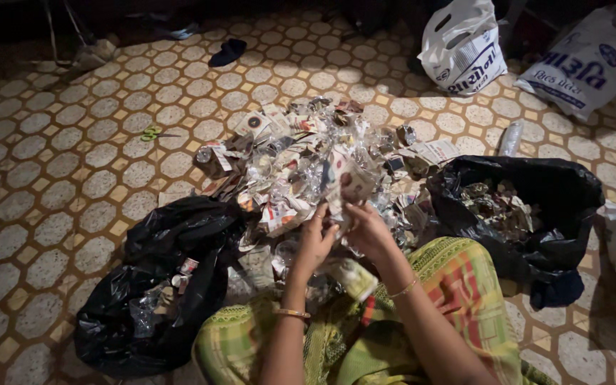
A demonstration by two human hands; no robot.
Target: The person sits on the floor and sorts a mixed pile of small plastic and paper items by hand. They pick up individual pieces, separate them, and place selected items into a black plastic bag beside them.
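I sit on a tiled floor with a heap of crumpled clear plastic wrappers and printed card pieces (308,153) in front of me. My left hand (315,239) and my right hand (366,228) are close together at the near edge of the heap, both pinching one small piece of wrapper with card (344,191) between the fingers. Bangles are on both wrists. A small pale packet (354,278) lies on my lap, over the green and orange patterned cloth (458,278).
A black plastic bag (158,285) with a few scraps lies open at my left. Another black bag (536,192) holding several scraps is at my right. Two white printed carrier bags (461,50) (586,64) stand at the back right. Green scissors (152,133) lie on the tiles at the left.
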